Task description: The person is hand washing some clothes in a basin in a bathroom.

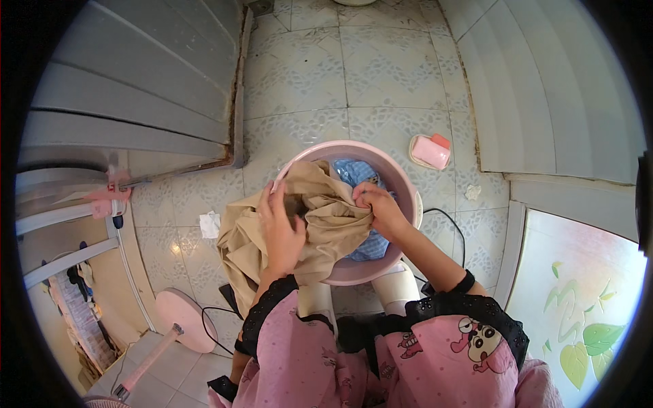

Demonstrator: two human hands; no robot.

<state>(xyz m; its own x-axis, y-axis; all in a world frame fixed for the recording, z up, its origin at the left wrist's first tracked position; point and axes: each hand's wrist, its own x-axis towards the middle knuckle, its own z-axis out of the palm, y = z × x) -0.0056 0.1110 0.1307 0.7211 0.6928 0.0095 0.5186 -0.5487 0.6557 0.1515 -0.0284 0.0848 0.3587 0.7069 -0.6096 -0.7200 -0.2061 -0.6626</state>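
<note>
A khaki cloth garment point(326, 224) lies bunched over a round pink plastic basin point(408, 204), and part of it hangs over the basin's left side. My right hand point(375, 204) grips a fold of this cloth near the basin's middle right. At the left, my left hand point(282, 224) is spread over the khaki cloth with its fingers apart; they look slightly blurred. Blue checked cloth point(375, 247) sits inside the basin, partly covered by the khaki garment. What lies beneath the cloth is hidden.
Right of the basin, a dish with a pink soap bar point(431, 152) rests on the tiled floor point(393, 66). A white paper scrap point(209, 225) lies to the left. A pink fan stand point(186, 320) is at lower left. Black cable point(455, 227) runs near the basin.
</note>
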